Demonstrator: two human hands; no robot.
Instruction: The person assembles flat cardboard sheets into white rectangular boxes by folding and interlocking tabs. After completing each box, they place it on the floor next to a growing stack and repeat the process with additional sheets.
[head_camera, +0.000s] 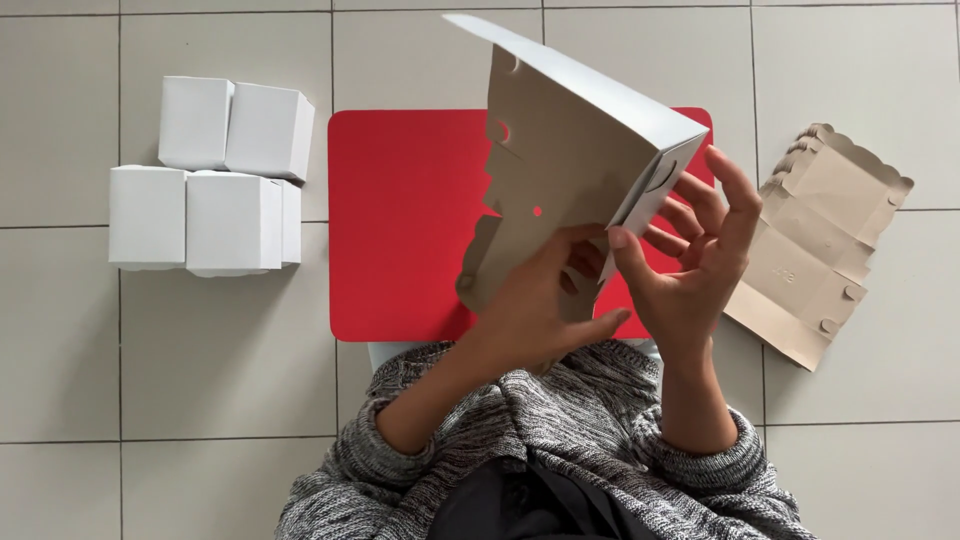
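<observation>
Half-folded cardboard box blank (570, 150) held up over a red square mat (410, 220); the card is thin and stiff, smooth white on the outer face, dull grey-brown on the inner, with die-cut notches, small round holes and a scalloped edge along one side. Top panel is creased over into a sharp ridge; one end flap is bent inward at the right corner. Left hand (535, 310) sits under and behind the lower part of the blank, fingers curled closed on the card's lower edge, thumb stretched out toward the right. Right hand (690, 260) is at the folded end: thumb pressed against the white end flap, fingers spread wide and fanned behind it, not closed into a fist, so the grip is a loose pinch on the flap rather than a full clamp. Mat is flat, matte, with rounded corners, lying on pale glazed floor tiles (230, 370) with thin dark grout lines. To the left, well apart from the mat, a cluster of finished white cube boxes (215, 175), smooth-sided, packed touching in two rows. To the right, just beside the mat, a stack of flat unfolded blanks (820, 240), brown side up, scalloped rims showing. Sleeves are a marled grey knit (600, 420), ribbed at the cuffs.
</observation>
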